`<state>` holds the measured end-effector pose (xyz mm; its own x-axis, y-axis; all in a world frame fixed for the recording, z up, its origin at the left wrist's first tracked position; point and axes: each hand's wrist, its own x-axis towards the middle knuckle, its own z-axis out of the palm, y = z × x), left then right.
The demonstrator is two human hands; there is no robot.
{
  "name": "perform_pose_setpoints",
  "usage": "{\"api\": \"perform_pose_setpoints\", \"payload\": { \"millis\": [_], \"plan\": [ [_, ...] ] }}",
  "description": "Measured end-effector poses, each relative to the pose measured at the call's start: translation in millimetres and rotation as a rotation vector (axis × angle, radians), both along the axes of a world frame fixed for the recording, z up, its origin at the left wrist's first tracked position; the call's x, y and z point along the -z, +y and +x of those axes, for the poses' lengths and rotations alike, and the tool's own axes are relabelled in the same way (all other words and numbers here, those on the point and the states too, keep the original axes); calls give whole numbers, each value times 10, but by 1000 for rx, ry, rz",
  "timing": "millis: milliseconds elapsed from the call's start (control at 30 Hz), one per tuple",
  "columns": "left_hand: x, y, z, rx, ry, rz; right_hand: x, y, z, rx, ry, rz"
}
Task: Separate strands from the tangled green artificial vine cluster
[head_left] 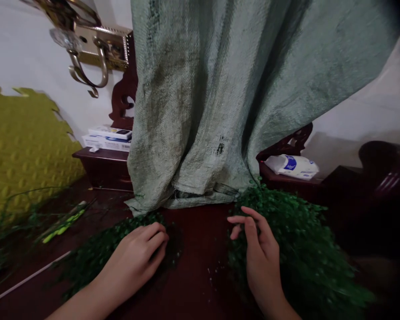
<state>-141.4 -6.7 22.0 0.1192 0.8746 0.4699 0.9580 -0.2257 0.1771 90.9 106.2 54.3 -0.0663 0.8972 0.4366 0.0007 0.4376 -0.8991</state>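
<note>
Dark-red tabletop point(196, 253) under green foliage point(303, 249), yellow mat point(20, 142) by white wall point(16, 44).

A bare lane between the hands, shut off by the sack at 12 o'clock.
With the clock centred midway between the hands, a strip of dark red tabletop point(195, 249) runs toward 6 o'clock, wide enough for a hand to pass, with only small white specks point(216, 270) near 5. The hanging woven sack point(216, 115) blocks 12, its hem reaching down to the tabletop. Leafy greenery point(100, 244) under the left hand point(142, 249) hems in 9; a larger green bunch point(303, 249) behind the right hand point(258, 242) fills 3 to 4. Farther out, a thin rod point(26, 280) lies across the way between 8 and 9.
</note>
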Motion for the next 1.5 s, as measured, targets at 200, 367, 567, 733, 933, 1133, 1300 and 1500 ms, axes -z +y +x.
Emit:
{"api": "perform_pose_setpoints", "payload": {
  "millis": [200, 367, 567, 733, 933, 1133, 1300, 1500],
  "plan": [
    [8, -2, 2, 7, 10, -16, -27, 53, 47, 4, 56, -121],
    [-22, 2, 6, -2, 13, 3, -43, 80, 42, -72, -50, -132],
    [7, -8, 50, 18, 4, 6, 193, 68, -84, -302, -280, -126],
    [51, -25, 114, 66, -32, -10, 415, 59, -155, -398, -388, -144],
    [68, -47, 157, 96, -48, -29, 440, 89, -151, -413, -427, -123],
    [70, -50, 169, 101, -66, -53, 439, 40, -156, -395, -486, -65],
    [76, -46, 172, 102, -51, -45, 425, 7, -150, -440, -590, 25],
    [94, -34, 178, 109, -42, -20, 399, -10, -135, -451, -691, 107]
  ]
}}
